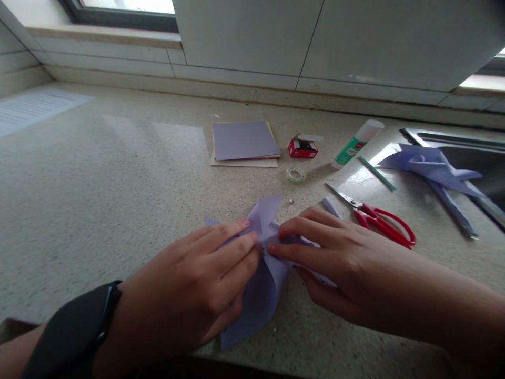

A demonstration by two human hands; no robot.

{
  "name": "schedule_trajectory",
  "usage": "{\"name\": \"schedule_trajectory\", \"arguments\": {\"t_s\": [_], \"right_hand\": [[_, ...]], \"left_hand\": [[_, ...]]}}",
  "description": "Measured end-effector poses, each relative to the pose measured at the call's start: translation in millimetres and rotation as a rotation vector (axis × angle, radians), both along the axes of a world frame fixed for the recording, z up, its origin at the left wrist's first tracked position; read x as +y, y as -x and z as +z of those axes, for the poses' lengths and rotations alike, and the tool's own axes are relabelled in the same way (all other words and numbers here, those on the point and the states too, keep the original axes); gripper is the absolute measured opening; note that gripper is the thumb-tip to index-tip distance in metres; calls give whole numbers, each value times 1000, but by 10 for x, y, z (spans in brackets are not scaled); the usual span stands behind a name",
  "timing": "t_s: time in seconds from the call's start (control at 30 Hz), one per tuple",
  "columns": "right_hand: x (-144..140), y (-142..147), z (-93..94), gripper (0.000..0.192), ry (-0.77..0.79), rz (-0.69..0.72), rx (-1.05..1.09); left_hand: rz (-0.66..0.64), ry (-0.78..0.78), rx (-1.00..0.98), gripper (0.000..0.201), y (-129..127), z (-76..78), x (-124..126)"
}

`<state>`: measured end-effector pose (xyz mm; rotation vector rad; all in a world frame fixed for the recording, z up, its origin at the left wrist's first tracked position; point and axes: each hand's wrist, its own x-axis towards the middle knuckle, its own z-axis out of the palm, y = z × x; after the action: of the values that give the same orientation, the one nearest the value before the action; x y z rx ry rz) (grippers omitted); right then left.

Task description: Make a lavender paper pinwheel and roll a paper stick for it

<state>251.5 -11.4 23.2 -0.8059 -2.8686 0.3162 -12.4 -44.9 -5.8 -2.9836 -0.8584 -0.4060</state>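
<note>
Left hand (197, 287) and right hand (331, 258) both pinch the folded purple paper (264, 284) flat on the table (98, 184). Fingertips meet at its center. Red scissors (381, 221) lie just right.

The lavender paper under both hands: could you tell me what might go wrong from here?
The lavender paper is pinched at its centre by the left hand and right hand; if either slips, the folds may spring open. The red scissors lie open by the right hand, so a sideways sweep could catch the blades.
</note>
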Motion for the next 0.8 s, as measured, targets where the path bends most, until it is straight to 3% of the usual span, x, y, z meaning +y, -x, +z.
{"name": "schedule_trajectory", "arguments": {"t_s": [0.8], "right_hand": [[-3,-6,-3,35,-21,-7,-14]], "left_hand": [[7,-24,-19,36,-30,-8,13]]}}
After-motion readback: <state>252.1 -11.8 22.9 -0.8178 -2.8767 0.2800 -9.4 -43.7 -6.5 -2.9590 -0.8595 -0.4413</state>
